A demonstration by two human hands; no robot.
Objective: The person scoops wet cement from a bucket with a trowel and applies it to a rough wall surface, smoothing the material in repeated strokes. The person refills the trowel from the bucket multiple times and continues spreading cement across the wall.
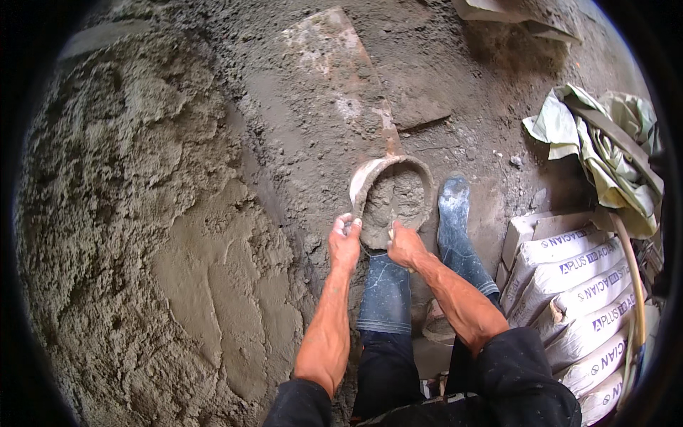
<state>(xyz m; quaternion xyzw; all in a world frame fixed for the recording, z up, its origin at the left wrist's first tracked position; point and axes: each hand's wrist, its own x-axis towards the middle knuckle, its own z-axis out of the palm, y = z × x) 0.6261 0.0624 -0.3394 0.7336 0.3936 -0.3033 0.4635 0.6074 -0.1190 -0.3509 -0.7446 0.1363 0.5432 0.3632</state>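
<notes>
A mortar-crusted bucket [364, 179] stands in front of my legs, tilted so its mouth faces me. Wet grey mortar [407, 193] fills much of what I see inside. At its left near edge my left hand [344, 245] is closed on the rim, thumb on top. My right hand [408, 246] is a fist at the near right side of the mouth, wrapped round the handle of a tool that looks like a trowel [391, 206]. Its blade is smeared with mortar and hard to make out against the bucket's contents.
A broad bed of wet mortar [213, 277] spreads on the left. Beyond the bucket lies a flat, stained board [331, 64]. Bagged powder [580, 274] is stacked at right, below crumpled pale sacks [597, 142] and beside a yellowish pole [632, 263]. My rubber boot [455, 213] is beside the bucket.
</notes>
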